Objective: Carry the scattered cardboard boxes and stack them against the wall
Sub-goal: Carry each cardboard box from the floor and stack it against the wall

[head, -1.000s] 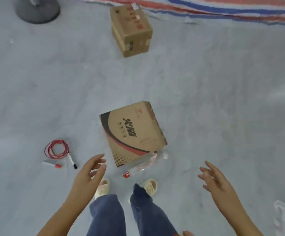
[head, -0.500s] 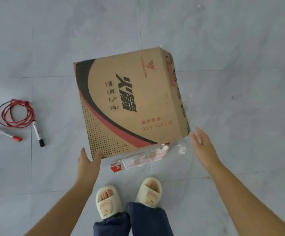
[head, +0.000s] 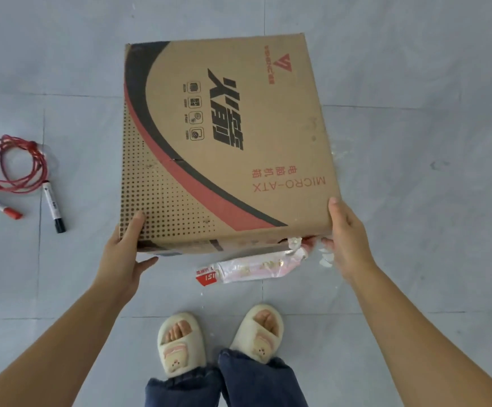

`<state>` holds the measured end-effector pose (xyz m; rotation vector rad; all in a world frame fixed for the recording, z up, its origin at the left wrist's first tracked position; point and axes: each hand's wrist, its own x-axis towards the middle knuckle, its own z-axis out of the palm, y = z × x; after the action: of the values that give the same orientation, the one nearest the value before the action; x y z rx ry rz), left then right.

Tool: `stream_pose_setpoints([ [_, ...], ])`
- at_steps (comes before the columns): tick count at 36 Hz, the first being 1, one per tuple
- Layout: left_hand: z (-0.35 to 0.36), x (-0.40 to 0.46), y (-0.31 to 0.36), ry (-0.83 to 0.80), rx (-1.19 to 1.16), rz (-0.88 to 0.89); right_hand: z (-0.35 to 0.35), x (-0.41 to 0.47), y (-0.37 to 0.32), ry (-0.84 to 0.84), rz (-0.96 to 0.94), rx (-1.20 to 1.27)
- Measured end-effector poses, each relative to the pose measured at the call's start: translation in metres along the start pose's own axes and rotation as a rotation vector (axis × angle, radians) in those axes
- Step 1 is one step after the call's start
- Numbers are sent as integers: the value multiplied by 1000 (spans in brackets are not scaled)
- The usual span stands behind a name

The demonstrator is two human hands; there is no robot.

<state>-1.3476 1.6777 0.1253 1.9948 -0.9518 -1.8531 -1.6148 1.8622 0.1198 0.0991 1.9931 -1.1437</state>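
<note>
A brown cardboard box (head: pixel 227 136) printed with black and red curves and "MICRO-ATX" fills the middle of the head view, over the grey tiled floor. My left hand (head: pixel 124 254) grips its near left corner, thumb on the top face and fingers under the edge. My right hand (head: pixel 346 236) presses against its near right corner, thumb on top. The box's near edge looks tilted up off the floor. No other box is in view.
A crumpled clear plastic wrapper (head: pixel 253 267) with a red label lies on the floor just under the box's near edge. A coiled red cord (head: pixel 10 164) and two markers (head: pixel 53 208) lie at the left. My slippered feet (head: pixel 218 340) stand behind the box.
I have leaned in closer over the box. Both hands went from hovering beside its near corners to gripping them, and the box has turned squarer to me.
</note>
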Motion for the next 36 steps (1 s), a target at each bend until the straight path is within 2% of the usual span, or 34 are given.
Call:
stream_pose_setpoints([
  [3, -11, -27, 40, 6, -53, 30, 1, -28, -47, 4, 16, 71],
  [9, -46, -103, 110, 11, -95, 47, 0, -98, -135, -23, -53, 50],
  [22, -156, -334, 234, 120, -266, 197, -4, -305, -314, -150, -274, 26],
  [28, -216, -435, 267, 179, -347, 280, -8, -404, -375, -266, -416, 26],
  [36, -295, -523, 263, 318, -524, 387, 22, -504, -411, -446, -559, -15],
])
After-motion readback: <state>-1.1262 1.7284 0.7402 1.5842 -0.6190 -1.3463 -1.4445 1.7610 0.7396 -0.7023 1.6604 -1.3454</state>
